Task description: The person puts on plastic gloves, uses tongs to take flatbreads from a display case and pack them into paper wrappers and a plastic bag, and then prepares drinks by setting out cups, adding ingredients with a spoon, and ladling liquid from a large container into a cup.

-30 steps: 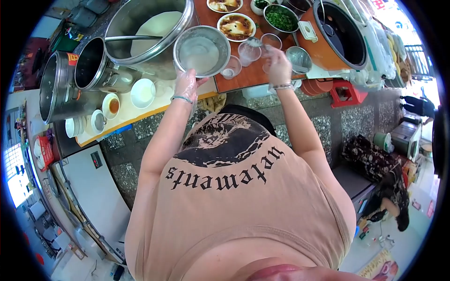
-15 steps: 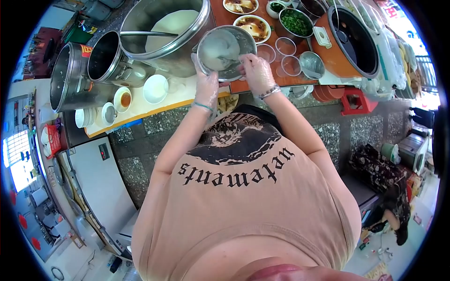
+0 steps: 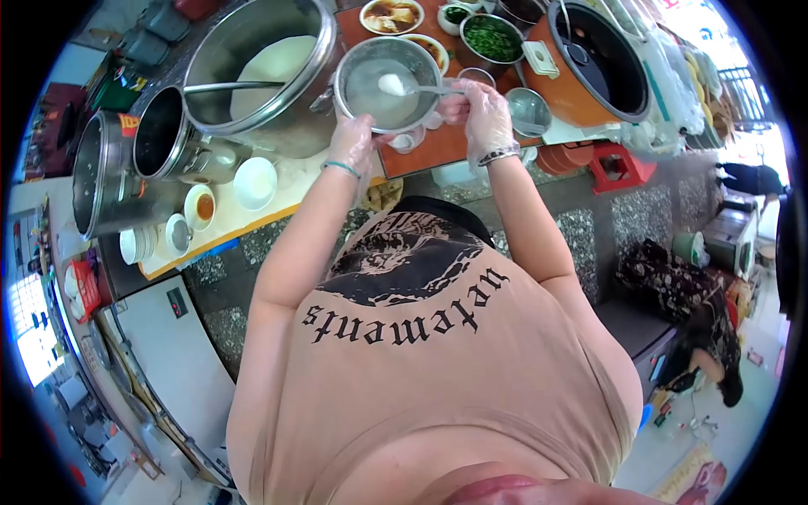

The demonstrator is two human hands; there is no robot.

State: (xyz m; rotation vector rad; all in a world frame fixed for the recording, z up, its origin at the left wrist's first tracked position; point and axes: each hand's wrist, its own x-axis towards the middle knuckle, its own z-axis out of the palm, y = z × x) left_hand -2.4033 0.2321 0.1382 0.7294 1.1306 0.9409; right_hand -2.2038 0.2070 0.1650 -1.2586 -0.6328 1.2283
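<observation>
My left hand (image 3: 352, 141), in a clear plastic glove, grips the near left edge of a round metal bowl (image 3: 422, 63). Cloudy whitish liquid lies in the bowl. A spoon (image 3: 431, 89) is pinched in my gloved right hand (image 3: 484, 116), its handle crossing the bowl's right rim. On the spoon's end, above the liquid, sits a white lump (image 3: 390, 83). Just beyond the bowl are two white bowls of food in brown sauce, one in full view (image 3: 392, 15) and one partly covered (image 3: 433, 49). Clear plastic cups (image 3: 408, 141) show partly under the metal bowl.
A large steel pot (image 3: 206, 63) with white contents and a long handle stands left, beside darker pots (image 3: 172, 126). Chopped greens (image 3: 491, 39) fill a container ahead. An orange cooker (image 3: 551, 84) stands at right. White bowls (image 3: 255, 183) line the near left edge.
The spoon has come up with a white lump on it. My right hand has moved away from the bowl's rim along the handle. The view has shifted, and the metal bowl looks more level.
</observation>
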